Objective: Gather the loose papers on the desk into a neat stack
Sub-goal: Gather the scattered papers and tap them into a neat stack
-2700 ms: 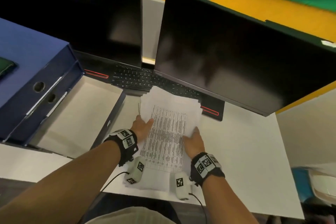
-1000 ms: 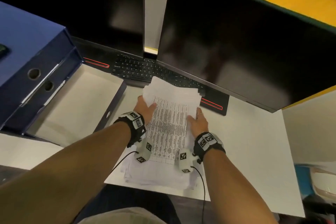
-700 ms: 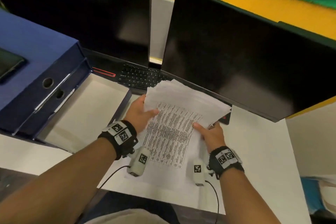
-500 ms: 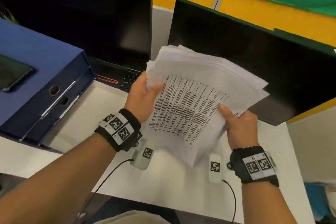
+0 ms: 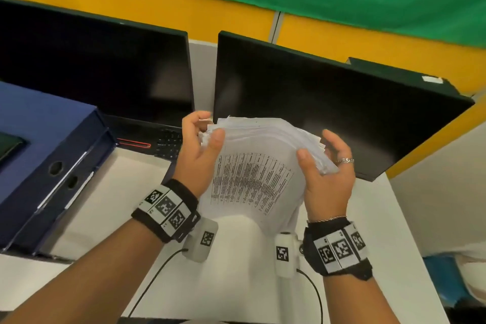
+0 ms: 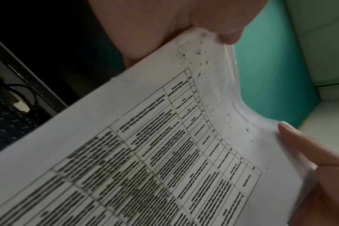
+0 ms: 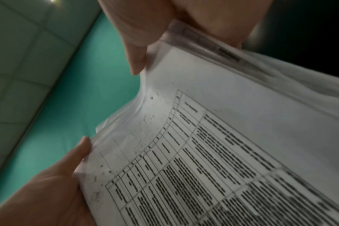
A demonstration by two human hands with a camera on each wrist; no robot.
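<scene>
Papers point(image 5: 252, 166): held upright above the counter point(image 5: 236, 271), pinched at their side edges by left hand point(image 5: 196, 158) and right hand point(image 5: 326, 179), fingers curled round the sheaf. Top edges are fanned and uneven. Risk: a loosened grip lets inner sheets slide out or buckle.

The papers point(image 5: 252, 166) are held up above the desk point(image 5: 236, 284), between the left hand point(image 5: 200, 155) on their left edge and the right hand point(image 5: 326, 179) on their right edge. Behind them two monitors point(image 5: 315, 113) stand side by side at the back of the desk. A keyboard point(image 5: 168, 143) lies under the left monitor's lower edge. To the left sit binders point(image 5: 47, 144), with an open box point(image 5: 105, 200) between them and the hands.
</scene>
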